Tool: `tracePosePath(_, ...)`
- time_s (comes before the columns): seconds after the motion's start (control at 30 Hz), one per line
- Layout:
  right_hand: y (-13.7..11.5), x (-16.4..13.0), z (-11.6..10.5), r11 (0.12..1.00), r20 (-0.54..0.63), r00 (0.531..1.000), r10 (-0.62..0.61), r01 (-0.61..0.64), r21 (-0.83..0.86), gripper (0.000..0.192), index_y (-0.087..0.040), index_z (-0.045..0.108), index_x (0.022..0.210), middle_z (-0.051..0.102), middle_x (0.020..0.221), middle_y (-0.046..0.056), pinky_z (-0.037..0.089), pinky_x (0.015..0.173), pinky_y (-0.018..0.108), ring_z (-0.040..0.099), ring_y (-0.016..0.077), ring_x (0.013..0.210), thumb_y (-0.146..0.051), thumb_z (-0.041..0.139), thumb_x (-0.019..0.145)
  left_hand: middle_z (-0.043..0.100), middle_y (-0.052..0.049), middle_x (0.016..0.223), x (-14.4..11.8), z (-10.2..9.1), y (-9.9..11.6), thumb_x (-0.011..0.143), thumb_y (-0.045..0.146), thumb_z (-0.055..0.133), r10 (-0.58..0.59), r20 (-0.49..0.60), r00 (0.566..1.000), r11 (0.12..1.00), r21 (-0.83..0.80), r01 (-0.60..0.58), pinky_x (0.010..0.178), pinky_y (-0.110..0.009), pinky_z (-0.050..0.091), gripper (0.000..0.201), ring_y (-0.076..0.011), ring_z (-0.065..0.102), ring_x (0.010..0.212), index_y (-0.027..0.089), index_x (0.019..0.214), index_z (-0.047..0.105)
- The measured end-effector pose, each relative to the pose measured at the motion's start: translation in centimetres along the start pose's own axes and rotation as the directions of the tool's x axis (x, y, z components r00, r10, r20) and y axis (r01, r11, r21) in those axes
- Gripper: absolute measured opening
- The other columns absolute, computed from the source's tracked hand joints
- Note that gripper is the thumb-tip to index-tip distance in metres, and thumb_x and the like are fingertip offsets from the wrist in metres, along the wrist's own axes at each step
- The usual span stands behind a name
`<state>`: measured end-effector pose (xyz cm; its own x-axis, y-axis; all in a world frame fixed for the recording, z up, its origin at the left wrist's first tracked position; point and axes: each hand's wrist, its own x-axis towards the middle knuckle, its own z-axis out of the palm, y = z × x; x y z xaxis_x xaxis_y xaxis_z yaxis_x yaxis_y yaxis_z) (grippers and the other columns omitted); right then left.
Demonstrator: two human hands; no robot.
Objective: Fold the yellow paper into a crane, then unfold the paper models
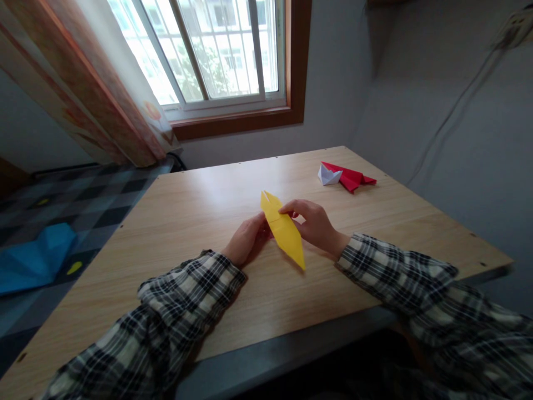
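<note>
A long, narrow piece of folded yellow paper (pixel 284 230), pointed at both ends, is held just above the wooden table (pixel 200 211). My left hand (pixel 246 239) grips its left edge near the middle. My right hand (pixel 313 223) pinches the right edge, fingertips on top of the fold. Both wrists are in plaid sleeves and rest near the table top.
A red folded paper shape (pixel 352 177) and a small white folded paper (pixel 328 175) lie at the far right of the table. A blue object (pixel 35 258) lies on the tiled floor at the left. A window and curtain stand behind the table; walls close the right side.
</note>
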<state>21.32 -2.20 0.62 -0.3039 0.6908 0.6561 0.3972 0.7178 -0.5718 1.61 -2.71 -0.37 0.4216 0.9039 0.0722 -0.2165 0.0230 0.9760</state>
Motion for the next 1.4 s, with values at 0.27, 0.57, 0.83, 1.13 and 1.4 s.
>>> tracePosePath(0.27,0.0,0.1,0.2,0.994,0.078,0.992,-0.098,0.102,-0.046,0.008,-0.023,0.067,0.095,0.073,0.092,0.004,0.05,0.08,0.035,0.064,0.0179,0.083,-0.021,0.061,0.091,0.072,-0.01,0.09,-0.6,0.1,1.0,0.083,0.034,0.074,-0.047,-0.087,0.995,0.996,-0.074,0.04,0.078,-0.03,0.052,0.027,-0.0184,0.066,0.083,0.011,0.096,0.072)
tracePosePath(0.57,0.0,0.2,0.1,0.992,0.109,0.987,-0.115,0.109,0.059,0.013,-0.022,0.068,0.094,0.069,0.099,0.004,0.053,0.074,0.031,0.062,0.0148,0.08,-0.014,0.058,0.09,0.072,-0.008,0.086,-0.5,0.1,1.0,0.08,0.03,0.077,-0.039,-0.097,0.995,0.996,-0.085,0.03,0.07,-0.026,0.05,0.023,-0.016,0.065,0.078,0.012,0.094,0.073)
tracePosePath(0.83,0.3,0.1,0.2,0.985,0.128,0.985,-0.111,0.092,0.148,0.014,-0.022,0.071,0.094,0.068,0.106,0.005,0.054,0.077,0.032,0.063,0.0159,0.09,-0.014,0.06,0.09,0.071,-0.006,0.086,-0.5,-0.1,0.9,0.078,0.031,0.079,-0.044,-0.136,0.99,0.996,-0.081,0.033,0.066,-0.024,0.048,0.024,-0.0132,0.062,0.072,0.012,0.092,0.071)
tracePosePath(1.13,-0.1,0.1,0.2,0.972,0.127,0.992,-0.026,-0.004,0.234,0.01,-0.021,0.071,0.091,0.068,0.101,0.005,0.052,0.067,0.029,0.062,0.0153,0.083,-0.019,0.061,0.09,0.072,-0.007,0.088,-0.5,0.3,1.1,0.078,0.032,0.077,-0.002,-0.107,0.994,0.999,-0.038,-0.002,0.076,-0.029,0.049,0.028,-0.0175,0.065,0.082,0.013,0.098,0.071)
tracePosePath(1.4,-0.4,0.1,0.4,0.967,0.079,0.992,0.096,-0.112,0.228,0.011,-0.021,0.07,0.093,0.068,0.093,0.004,0.049,0.064,0.029,0.06,0.0151,0.078,-0.03,0.063,0.093,0.069,-0.003,0.08,-0.6,0.1,1.1,0.081,0.032,0.075,0.055,-0.097,0.994,0.995,0.091,-0.046,0.062,-0.024,0.043,0.019,-0.0104,0.055,0.065,0.017,0.092,0.072)
